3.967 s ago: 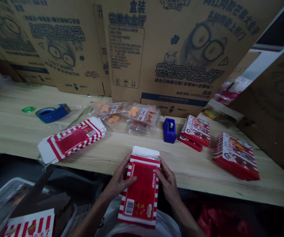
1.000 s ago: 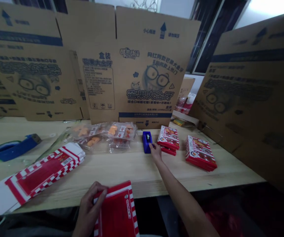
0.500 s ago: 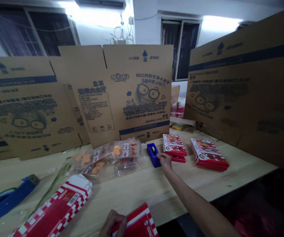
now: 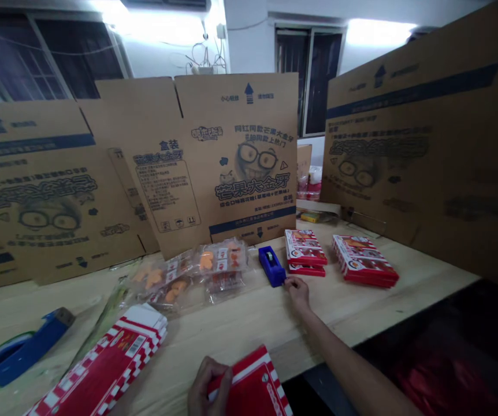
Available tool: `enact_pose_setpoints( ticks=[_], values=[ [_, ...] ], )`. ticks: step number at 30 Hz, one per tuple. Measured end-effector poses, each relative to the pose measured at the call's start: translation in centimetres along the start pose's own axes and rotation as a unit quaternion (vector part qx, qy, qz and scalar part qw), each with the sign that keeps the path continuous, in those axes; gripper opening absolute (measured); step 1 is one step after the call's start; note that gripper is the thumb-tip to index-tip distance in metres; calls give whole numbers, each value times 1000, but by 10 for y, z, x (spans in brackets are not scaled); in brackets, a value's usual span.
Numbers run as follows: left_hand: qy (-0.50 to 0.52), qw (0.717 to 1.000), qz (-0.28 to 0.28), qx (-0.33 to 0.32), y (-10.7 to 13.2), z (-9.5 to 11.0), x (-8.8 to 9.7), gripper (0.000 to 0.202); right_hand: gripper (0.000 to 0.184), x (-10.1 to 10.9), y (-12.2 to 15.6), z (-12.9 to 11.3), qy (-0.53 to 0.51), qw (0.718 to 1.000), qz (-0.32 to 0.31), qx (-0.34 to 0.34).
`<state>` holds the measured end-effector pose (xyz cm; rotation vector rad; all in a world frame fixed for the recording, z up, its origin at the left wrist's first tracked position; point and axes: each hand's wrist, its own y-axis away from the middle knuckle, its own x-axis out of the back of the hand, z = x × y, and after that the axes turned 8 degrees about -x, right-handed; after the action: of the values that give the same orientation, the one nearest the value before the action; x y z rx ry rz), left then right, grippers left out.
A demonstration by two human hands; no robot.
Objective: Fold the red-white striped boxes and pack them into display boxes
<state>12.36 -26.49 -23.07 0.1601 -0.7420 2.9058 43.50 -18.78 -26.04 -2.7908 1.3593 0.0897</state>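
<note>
My left hand is closed on a red box with a white stripe and a checked edge, at the bottom middle. My right hand reaches out over the table, its thumb and fingers pinched together at the near end of a blue tape dispenser. Whatever is between those fingertips is too small to make out. Right behind that hand lie red-and-white boxes, one on top of another.
More boxes are stacked to the right. Clear packets with orange pieces lie left of the dispenser. Flat red cartons and a larger blue tape dispenser occupy the left side. Cardboard sheets stand along the back.
My right hand has drawn back slightly from the dispenser's middle to its near end, fingers still pinched. My left hand and the red box have shifted a little up and right.
</note>
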Motion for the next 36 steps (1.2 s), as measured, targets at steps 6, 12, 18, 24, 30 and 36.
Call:
enact_pose_setpoints(
  ticks=[6, 12, 18, 24, 30, 36],
  values=[
    [-8, 998, -63, 10, -3, 30, -1, 28, 45, 7, 40, -51, 37, 961, -258, -90],
    [11, 995, -98, 2, -6, 48, -13, 22, 39, -28, 74, -138, 214, 606, -766, 23],
    [19, 994, -104, -8, -2, 56, -15, 19, 41, -46, 110, -161, 393, 431, -790, 190],
    [1, 996, -89, -6, 4, 61, -7, 19, 30, -32, 135, -164, 501, 466, -664, 300],
    [0, 998, -62, -24, 9, 67, -4, 20, 46, -14, 139, -152, 428, 562, -668, 233],
    [1, 997, -67, -45, 13, 80, -4, 18, 43, -8, 132, -133, 309, 627, -712, -65]
  ],
)
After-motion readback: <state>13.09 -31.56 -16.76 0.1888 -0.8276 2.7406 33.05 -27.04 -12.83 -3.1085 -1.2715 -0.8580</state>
